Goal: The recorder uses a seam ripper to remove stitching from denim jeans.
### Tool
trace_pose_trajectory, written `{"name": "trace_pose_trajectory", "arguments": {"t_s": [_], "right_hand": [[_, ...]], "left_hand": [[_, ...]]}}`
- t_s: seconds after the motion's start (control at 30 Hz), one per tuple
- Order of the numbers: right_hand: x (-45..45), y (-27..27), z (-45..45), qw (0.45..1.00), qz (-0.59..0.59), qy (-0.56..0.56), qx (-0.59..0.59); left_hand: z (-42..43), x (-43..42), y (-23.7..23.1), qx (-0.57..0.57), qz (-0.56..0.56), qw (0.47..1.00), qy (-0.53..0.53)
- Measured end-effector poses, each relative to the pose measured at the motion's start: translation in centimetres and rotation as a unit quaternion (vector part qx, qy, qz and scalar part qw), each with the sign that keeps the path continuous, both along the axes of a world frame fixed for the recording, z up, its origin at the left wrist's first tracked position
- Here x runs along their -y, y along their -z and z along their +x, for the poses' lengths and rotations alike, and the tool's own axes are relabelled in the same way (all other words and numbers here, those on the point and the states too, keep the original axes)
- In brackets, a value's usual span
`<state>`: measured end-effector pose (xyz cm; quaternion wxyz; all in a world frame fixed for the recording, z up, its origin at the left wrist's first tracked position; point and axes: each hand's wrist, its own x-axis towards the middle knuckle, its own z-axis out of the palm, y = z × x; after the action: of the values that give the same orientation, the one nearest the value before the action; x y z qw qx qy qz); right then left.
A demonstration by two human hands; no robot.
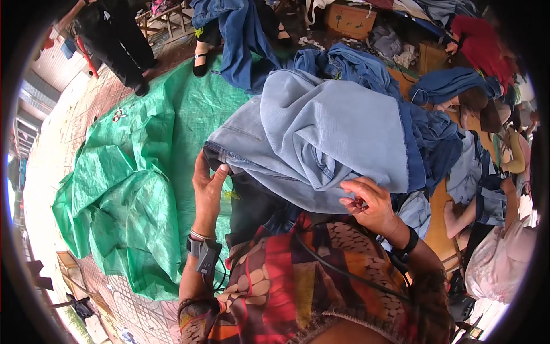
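A pale blue denim garment (335, 116) lies bunched across my lap and the pile in front of me, its paler side up with seams showing. My left hand (208, 180) pinches a stitched corner of it between thumb and fingers. Over the near right edge of the same garment, my right hand (367, 202) is held with loosely bent, parted fingers, and I see nothing gripped in it. Dark blue denim (434, 142) is heaped just beyond and to the right of the pale cloth. Folds hide much of the garment's shape.
A crumpled green tarp (129, 202) covers the ground on the left, with small scissors (118, 115) on it. Another person's leg and blue denim (245, 43) are ahead. A cardboard box (350, 20) stands beyond. People handle denim at right; a dark cable (343, 271) crosses my clothing.
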<state>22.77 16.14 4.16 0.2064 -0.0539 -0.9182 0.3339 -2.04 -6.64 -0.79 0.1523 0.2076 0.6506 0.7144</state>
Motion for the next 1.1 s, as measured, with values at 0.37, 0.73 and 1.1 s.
{"name": "trace_pose_trajectory", "arguments": {"t_s": [0.37,0.73,1.1], "right_hand": [[0.1,-2.5,-4.0,0.976,0.177,-0.124,-0.038],[-0.8,-2.8,-6.4,0.973,0.203,-0.045,0.097],[-4.1,-4.6,-4.2,0.998,0.026,0.032,0.045]], "left_hand": [[-0.8,0.4,2.9,0.024,0.03,0.999,-0.011],[-0.6,1.2,5.7,0.294,0.061,0.947,0.116],[0.3,-3.8,1.0,0.335,0.273,0.902,0.002]]}}
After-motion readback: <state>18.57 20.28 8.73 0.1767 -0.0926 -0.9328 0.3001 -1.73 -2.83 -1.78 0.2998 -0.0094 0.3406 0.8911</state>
